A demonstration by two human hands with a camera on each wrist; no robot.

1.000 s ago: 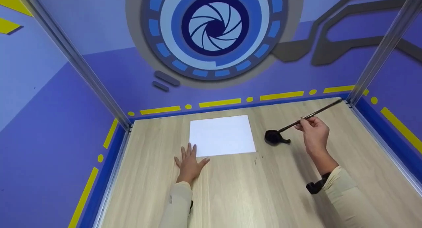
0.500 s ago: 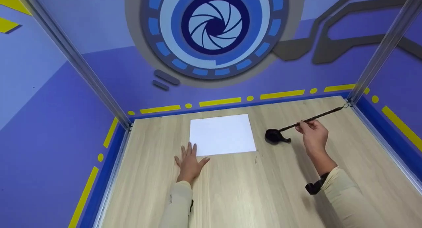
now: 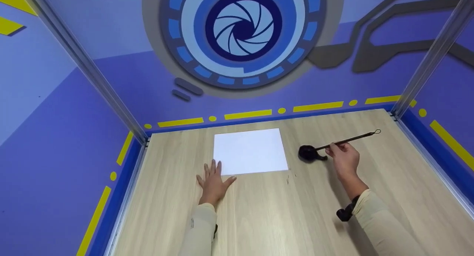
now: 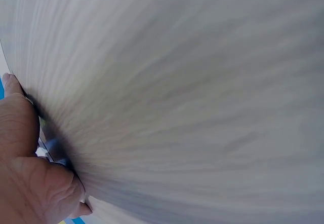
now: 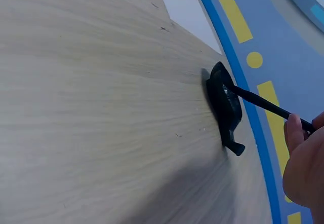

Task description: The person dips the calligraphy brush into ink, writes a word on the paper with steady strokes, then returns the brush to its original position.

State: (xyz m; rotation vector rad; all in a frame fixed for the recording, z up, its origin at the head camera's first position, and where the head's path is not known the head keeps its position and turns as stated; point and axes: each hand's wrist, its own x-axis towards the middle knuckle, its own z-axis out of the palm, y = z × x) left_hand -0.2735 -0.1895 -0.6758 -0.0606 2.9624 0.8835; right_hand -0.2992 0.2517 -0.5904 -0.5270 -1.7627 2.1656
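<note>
My right hand pinches the dark shaft of a calligraphy brush, which has a small hanging loop at its far end. The brush slants down to the left, its tip hidden inside a black ink dish. In the right wrist view the ink dish shows a curved, tail-like handle, and the brush enters its bowl. With fingers spread, my left hand lies flat, its fingertips on the lower left corner of a white sheet of paper. The left wrist view catches only part of that hand, against the tabletop.
The light wood tabletop carries the paper in the middle and the ink dish to its right. Purple printed walls close off the back and both sides, with metal posts at the corners.
My right hand has moved a little left and down, and the brush's looped end has come lower and nearer. The tip stays in the ink dish. My left hand and the paper keep their place.
</note>
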